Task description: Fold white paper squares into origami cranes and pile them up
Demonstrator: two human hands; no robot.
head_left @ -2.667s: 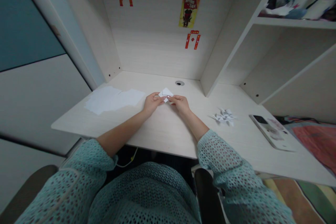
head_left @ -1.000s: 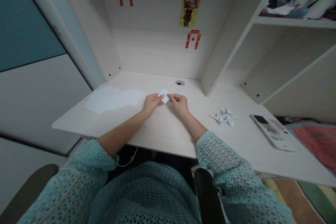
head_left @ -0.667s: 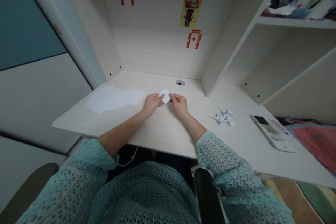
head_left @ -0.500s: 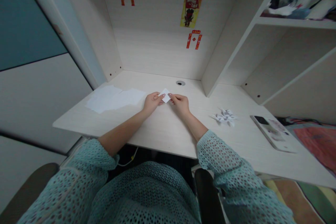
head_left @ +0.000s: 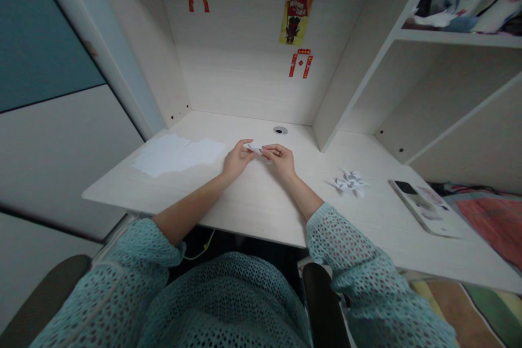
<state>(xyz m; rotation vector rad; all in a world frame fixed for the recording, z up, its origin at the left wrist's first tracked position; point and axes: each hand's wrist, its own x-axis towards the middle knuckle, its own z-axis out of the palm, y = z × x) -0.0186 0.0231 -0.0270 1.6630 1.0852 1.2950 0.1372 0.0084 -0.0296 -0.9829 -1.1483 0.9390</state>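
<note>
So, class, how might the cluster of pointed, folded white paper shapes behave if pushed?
The cluster of pointed, folded white paper shapes would probably slide easily, since thin paper suggests little weight. Its narrow, projecting tips would likely bend if pressed. It looks like several pieces together, so it may scatter, though whether they interlock is unclear.

The person's bare left hand [head_left: 237, 160] and bare right hand [head_left: 282, 161] pinch, nearly meeting. Both bare forearms [head_left: 192, 206] stretch forward, converging.
</note>
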